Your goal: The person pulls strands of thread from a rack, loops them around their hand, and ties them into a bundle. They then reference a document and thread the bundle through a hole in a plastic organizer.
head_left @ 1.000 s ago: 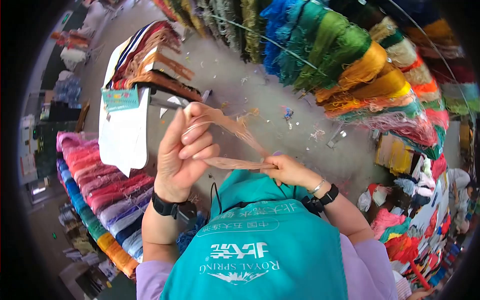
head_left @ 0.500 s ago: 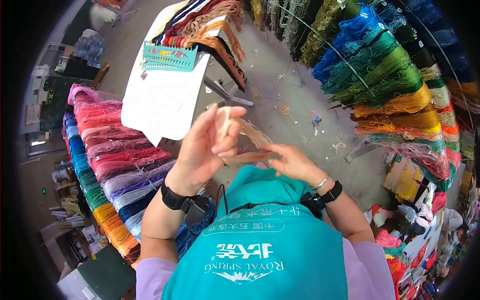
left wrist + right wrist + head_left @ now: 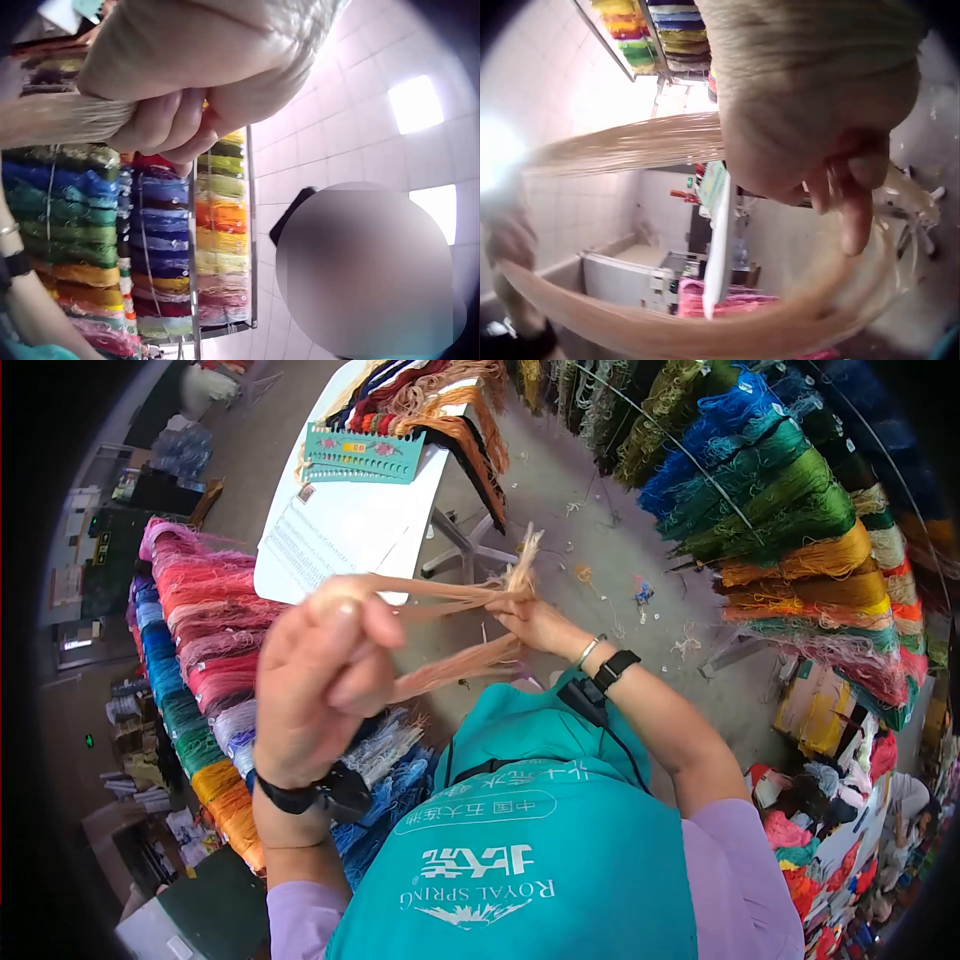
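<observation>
A skein of pale peach thread (image 3: 440, 592) stretches as a loop between both hands in the head view. My left hand (image 3: 325, 670) is curled round its left end, close to the camera and somewhat blurred. In the left wrist view, the fingers (image 3: 154, 127) fold over the thread bundle (image 3: 60, 120). My right hand (image 3: 540, 625) grips the other end in front of the apron, and a frayed tuft stands up past its fingers. Two strands of the loop (image 3: 630, 146) run toward the left hand in the right wrist view, where the right hand (image 3: 817, 105) has bent fingers.
A white table (image 3: 340, 540) holds a teal sample card (image 3: 365, 455), papers and hanging thread bundles. Racks of coloured skeins stand at left (image 3: 215, 630) and right (image 3: 790, 510). Thread scraps (image 3: 642, 592) lie on the grey floor. A teal apron (image 3: 520, 840) covers the person's front.
My left hand has moved left and nearer the camera, drawing the loop longer. The right hand has shifted up and left, with a thread tuft now showing past it. The head view has turned slightly.
</observation>
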`<state>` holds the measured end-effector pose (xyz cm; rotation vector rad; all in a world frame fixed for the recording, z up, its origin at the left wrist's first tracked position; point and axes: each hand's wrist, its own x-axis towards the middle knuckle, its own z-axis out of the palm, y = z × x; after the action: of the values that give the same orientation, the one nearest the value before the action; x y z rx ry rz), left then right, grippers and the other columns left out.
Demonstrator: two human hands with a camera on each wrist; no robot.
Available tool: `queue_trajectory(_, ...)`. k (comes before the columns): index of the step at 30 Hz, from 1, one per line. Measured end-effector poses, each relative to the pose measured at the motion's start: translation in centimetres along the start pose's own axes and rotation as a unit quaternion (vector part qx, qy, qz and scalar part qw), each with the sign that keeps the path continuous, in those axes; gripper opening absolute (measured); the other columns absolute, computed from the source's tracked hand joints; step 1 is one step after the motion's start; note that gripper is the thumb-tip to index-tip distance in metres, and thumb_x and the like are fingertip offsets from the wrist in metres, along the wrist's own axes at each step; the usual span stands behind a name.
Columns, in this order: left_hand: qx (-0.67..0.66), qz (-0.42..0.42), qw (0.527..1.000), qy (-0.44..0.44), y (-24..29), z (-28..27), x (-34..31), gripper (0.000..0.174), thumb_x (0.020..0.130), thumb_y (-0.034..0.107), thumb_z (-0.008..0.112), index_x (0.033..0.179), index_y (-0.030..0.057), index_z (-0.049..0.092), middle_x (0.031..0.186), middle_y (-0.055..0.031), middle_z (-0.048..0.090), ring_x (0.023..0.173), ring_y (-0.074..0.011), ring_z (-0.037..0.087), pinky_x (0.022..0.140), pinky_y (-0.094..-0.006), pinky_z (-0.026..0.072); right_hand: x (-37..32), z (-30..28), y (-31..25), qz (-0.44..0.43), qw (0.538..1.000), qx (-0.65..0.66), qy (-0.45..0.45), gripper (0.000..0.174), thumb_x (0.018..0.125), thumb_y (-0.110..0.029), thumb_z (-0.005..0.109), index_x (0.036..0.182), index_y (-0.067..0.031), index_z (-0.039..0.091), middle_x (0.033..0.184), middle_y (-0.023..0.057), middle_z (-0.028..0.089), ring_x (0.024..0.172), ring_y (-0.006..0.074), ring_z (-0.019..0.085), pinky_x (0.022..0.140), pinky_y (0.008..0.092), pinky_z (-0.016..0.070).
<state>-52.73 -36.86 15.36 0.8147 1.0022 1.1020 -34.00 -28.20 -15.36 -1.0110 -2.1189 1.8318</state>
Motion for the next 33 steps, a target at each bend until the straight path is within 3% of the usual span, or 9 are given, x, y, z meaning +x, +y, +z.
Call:
queue_trajectory(2, 0.010, 0.075, 0.997, 0.014, 1.2, 0.3, -0.2, 0.028, 0.106, 0.026, 0.045, 0.101, 0.0007, 0.055, 0.059, 0.0081, 0.035, 0.046, -0.0018, 0.025, 0.043, -0.0220, 0.0178, 0.1, 1.6, 2.4, 0.033, 0.972, 0.230, -0.035, 0.042, 0.104, -0.031, 0.045, 0.140, -0.0100, 0.051, 0.140, 0.0123, 0.057, 0.104, 0.0215, 0.067, 0.081, 0.0287, 0.0570)
queue_trajectory(6, 0.001, 0.213, 0.976, 0.051, 1.9, 0.7, -0.6, 0.023, 0.107, 0.025, 0.045, 0.101, 0.0032, 0.051, 0.063, 0.0076, 0.035, 0.045, -0.0011, 0.024, 0.044, -0.0200, 0.0174, -0.6, -0.4, 8.7, 0.103, 0.579, 0.792, -0.162, 0.058, 0.104, -0.050, 0.033, 0.149, -0.0122, 0.033, 0.138, 0.0216, 0.054, 0.085, 0.0228, 0.071, 0.049, 0.0214, 0.0569)
queue_trajectory(11, 0.001, 0.262, 0.965, 0.015, 2.6, 1.0, 0.3, 0.017, 0.108, 0.021, 0.041, 0.101, 0.0070, 0.048, 0.062, 0.0094, 0.029, 0.044, 0.0003, 0.019, 0.043, -0.0202, 0.0157, -4.6, -2.3, 6.7, 0.223, 0.690, 0.666, -0.173, 0.087, 0.095, -0.073, 0.031, 0.156, -0.0143, 0.012, 0.141, 0.0281, 0.048, 0.080, 0.0304, 0.073, 0.047, 0.0224, 0.0581)
queue_trajectory(16, -0.102, 0.291, 0.950, -0.045, 3.5, 0.0, 1.4, 0.014, 0.108, 0.016, 0.036, 0.107, 0.0087, 0.048, 0.056, 0.0097, 0.021, 0.043, -0.0016, 0.015, 0.043, -0.0211, 0.0158, -6.7, -4.1, 9.2, 0.111, 0.693, 0.678, -0.219, 0.092, 0.093, -0.069, 0.046, 0.157, -0.0132, 0.011, 0.144, 0.0255, 0.045, 0.078, 0.0262, 0.073, 0.047, 0.0201, 0.0575)
queue_trajectory(19, -0.121, 0.263, 0.956, -0.053, 3.6, 0.9, 1.8, 0.012, 0.107, 0.013, 0.036, 0.104, 0.0100, 0.047, 0.056, 0.0093, 0.023, 0.043, -0.0019, 0.017, 0.044, -0.0214, 0.0160, -6.6, -3.2, 10.5, 0.119, 0.639, 0.750, -0.124, 0.090, 0.094, -0.065, 0.049, 0.155, -0.0085, 0.015, 0.142, 0.0245, 0.047, 0.083, 0.0207, 0.072, 0.044, 0.0160, 0.0542)
queue_trajectory(22, -0.181, 0.261, 0.946, -0.061, 4.5, 1.0, 2.6, 0.011, 0.106, 0.009, 0.038, 0.101, 0.0110, 0.047, 0.056, 0.0091, 0.024, 0.043, -0.0014, 0.019, 0.043, -0.0211, 0.0152, -6.8, -3.3, 9.9, 0.046, 0.408, 0.905, -0.113, 0.085, 0.097, -0.061, 0.047, 0.152, -0.0033, 0.019, 0.147, 0.0245, 0.041, 0.104, 0.0244, 0.067, 0.060, 0.0240, 0.0608)
queue_trajectory(28, -0.154, 0.312, 0.936, -0.049, 6.8, 1.0, 2.1, 0.011, 0.102, 0.003, 0.042, 0.099, 0.0113, 0.047, 0.056, 0.0078, 0.028, 0.042, -0.0010, 0.021, 0.043, -0.0215, 0.0144, -8.6, -4.7, 9.8, 0.205, 0.526, 0.792, 0.233, 0.073, 0.100, -0.057, 0.044, 0.148, -0.0036, 0.028, 0.154, 0.0226, 0.025, 0.138, 0.0359, 0.038, 0.106, 0.0568, 0.0427)
queue_trajectory(31, -0.138, 0.275, 0.951, -0.034, 7.3, 1.5, 2.6, 0.009, 0.103, 0.004, 0.043, 0.098, 0.0102, 0.047, 0.057, 0.0062, 0.029, 0.042, -0.0011, 0.021, 0.043, -0.0213, 0.0143, -12.1, -6.1, 14.9, 0.191, 0.736, 0.649, 0.034, 0.064, 0.096, -0.039, 0.062, 0.146, -0.0077, 0.036, 0.149, 0.0191, 0.035, 0.136, 0.0356, 0.041, 0.103, 0.0560, 0.0458)
queue_trajectory(33, -0.144, 0.253, 0.956, -0.043, 7.9, 1.3, 2.4, 0.007, 0.104, 0.005, 0.043, 0.100, 0.0101, 0.047, 0.057, 0.0064, 0.028, 0.042, -0.0014, 0.021, 0.043, -0.0216, 0.0148, -14.8, -8.1, 16.2, 0.184, 0.764, 0.618, -0.029, 0.065, 0.093, -0.030, 0.068, 0.146, -0.0082, 0.037, 0.147, 0.0173, 0.040, 0.132, 0.0362, 0.046, 0.098, 0.0526, 0.0502)
